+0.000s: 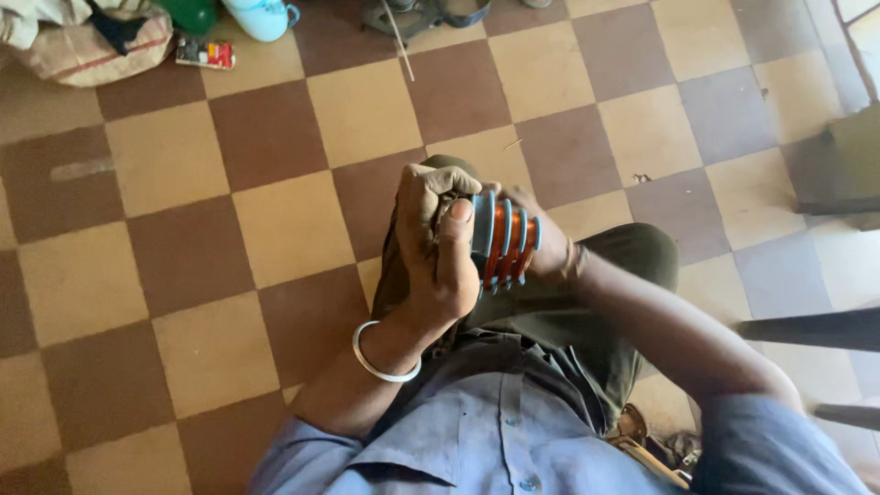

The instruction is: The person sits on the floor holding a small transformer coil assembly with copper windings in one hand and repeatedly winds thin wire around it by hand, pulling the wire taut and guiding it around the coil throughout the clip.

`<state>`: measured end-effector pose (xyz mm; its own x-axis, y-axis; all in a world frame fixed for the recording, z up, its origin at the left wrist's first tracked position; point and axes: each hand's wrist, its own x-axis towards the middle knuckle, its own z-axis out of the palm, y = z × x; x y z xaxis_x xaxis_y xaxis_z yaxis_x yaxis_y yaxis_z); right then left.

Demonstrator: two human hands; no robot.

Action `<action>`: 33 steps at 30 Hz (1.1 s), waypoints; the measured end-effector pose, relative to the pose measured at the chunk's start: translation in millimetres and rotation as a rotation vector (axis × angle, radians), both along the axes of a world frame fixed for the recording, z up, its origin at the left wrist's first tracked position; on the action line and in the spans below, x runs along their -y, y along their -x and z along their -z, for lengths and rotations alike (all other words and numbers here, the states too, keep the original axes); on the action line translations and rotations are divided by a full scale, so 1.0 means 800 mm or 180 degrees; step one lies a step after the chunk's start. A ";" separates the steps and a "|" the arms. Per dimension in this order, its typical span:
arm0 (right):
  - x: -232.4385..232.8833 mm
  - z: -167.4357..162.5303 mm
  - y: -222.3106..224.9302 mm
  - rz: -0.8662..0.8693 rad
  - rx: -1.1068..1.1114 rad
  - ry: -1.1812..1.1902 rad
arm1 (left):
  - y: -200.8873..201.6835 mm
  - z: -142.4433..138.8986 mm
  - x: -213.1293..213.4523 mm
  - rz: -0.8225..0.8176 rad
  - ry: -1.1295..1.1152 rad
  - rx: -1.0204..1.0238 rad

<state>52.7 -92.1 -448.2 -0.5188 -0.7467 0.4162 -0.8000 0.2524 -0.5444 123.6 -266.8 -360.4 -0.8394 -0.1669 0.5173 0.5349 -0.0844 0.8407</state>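
1. At the upper left edge of the floor (275,220), which is laid in brown and cream checkered tiles, a cloth bundle (87,41) lies beside a small red packet (205,54). Just right of these stand a green vessel (191,13) and a pale blue mug (263,16), both cut off by the frame.
2. At centre left, the left hand (438,247) is raised over the lap. Its grip is closed: the fingers curl over the top and the thumb (457,240) presses flat along the near face of a coil bobbin (505,238). A white bangle (383,356) circles the left wrist.
3. At centre, the coil bobbin sits between both hands, above the knees and clear of the floor. It shows orange-copper winding between pale blue flanges, with the flanges standing on edge toward the camera.
4. Just right of the bobbin, the right hand (553,246) cups its far side. Its grip is closed on the bobbin; the fingers are mostly hidden behind it.
5. Below the hands, the person wears a blue shirt (495,431) and olive trousers (632,261).
6. At the right edge, dark furniture (839,165) intrudes; its kind cannot be told.
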 end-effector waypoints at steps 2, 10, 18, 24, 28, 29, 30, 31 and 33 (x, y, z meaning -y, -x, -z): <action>0.001 0.016 -0.064 0.0177 0.3075 0.0511 | 0.000 0.008 0.014 -0.0301 0.0468 0.0086; -0.053 -0.157 -0.059 -0.0848 -0.1776 0.0232 | 0.003 0.009 -0.007 -0.0279 0.0634 0.0003; 0.000 -0.032 0.045 0.0422 -0.1005 0.0088 | -0.005 -0.002 -0.007 -0.0224 0.0863 -0.0034; -0.012 -0.015 -0.114 -0.1125 0.0098 0.0139 | 0.002 0.011 0.021 -0.0369 0.0548 0.0139; -0.059 -0.125 -0.094 -0.1086 -0.2020 0.0076 | -0.002 0.007 0.013 -0.0172 0.0809 0.0250; -0.065 -0.143 -0.071 -0.0670 -0.2401 -0.0071 | 0.001 0.005 0.002 -0.0128 0.0663 0.0166; -0.071 -0.153 -0.044 -0.0262 -0.2773 -0.0219 | 0.001 0.002 -0.008 -0.0091 0.0514 0.0091; -0.069 -0.151 -0.009 0.0076 -0.2847 -0.0219 | 0.000 -0.001 -0.015 -0.0064 0.0553 0.0045; -0.055 -0.123 0.055 0.0725 -0.2624 -0.0099 | -0.003 -0.006 -0.020 -0.0068 0.0632 -0.0029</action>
